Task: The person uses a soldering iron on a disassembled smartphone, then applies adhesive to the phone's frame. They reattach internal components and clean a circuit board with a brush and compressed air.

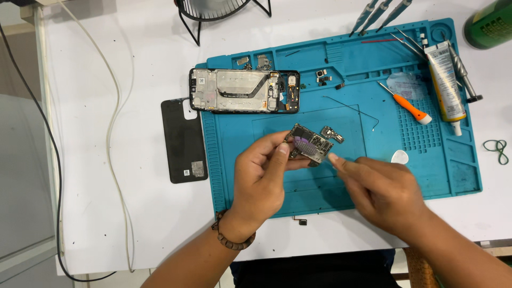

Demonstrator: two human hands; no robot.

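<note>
My left hand (261,178) holds a small phone circuit board (309,145) by its left end, above the teal work mat (341,197). My right hand (381,189) reaches in from the right, its fingertips touching the board's lower right edge; I cannot tell if they pinch a small part. A small metal shield piece (332,134) lies on the mat just beyond the board. An opened phone frame (242,90) lies at the mat's upper left, with its black back cover (184,140) on the white table beside it.
An orange-handled screwdriver (408,106), a white glue tube (445,85), tweezers (408,41) and a white pick (400,157) sit on the mat's right side. A thin wire (354,109) lies mid-mat. White cable (114,122) runs down the left; a fan base (213,13) stands at the top.
</note>
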